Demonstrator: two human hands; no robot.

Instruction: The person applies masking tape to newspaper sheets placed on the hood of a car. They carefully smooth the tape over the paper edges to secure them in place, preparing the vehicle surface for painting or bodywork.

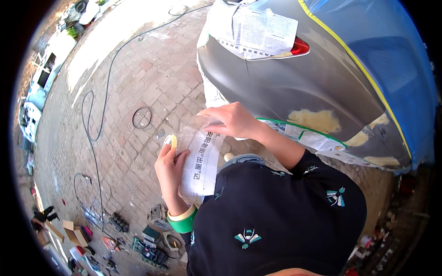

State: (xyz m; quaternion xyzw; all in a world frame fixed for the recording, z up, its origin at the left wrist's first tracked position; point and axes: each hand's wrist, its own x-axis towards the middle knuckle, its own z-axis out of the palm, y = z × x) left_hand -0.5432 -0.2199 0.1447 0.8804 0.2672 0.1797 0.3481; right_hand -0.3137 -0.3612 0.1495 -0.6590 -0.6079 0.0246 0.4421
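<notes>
A folded sheet of newspaper [200, 170] hangs in front of my body. My right hand [235, 120] pinches its upper edge between thumb and fingers. Lower on the left, my left hand [168, 168] closes round a roll of pale yellow masking tape [171, 141], its thumb against the paper's side. Rolls of green tape [183, 223] and cream tape [181, 214] sit round my left wrist like bracelets. Ahead on the right stands a grey car body [258, 83], its tail light [300, 46] partly covered by taped newspaper [262, 30].
Blue plastic film [391, 55] covers the car's far right, edged by yellow tape [352, 53]. Green tape [317, 133] holds paper along the lower edge, near a filler patch [315, 120]. A black hose [107, 83] winds over the brick paving. Tool cases [149, 252] and a cardboard box [76, 233] lie lower left.
</notes>
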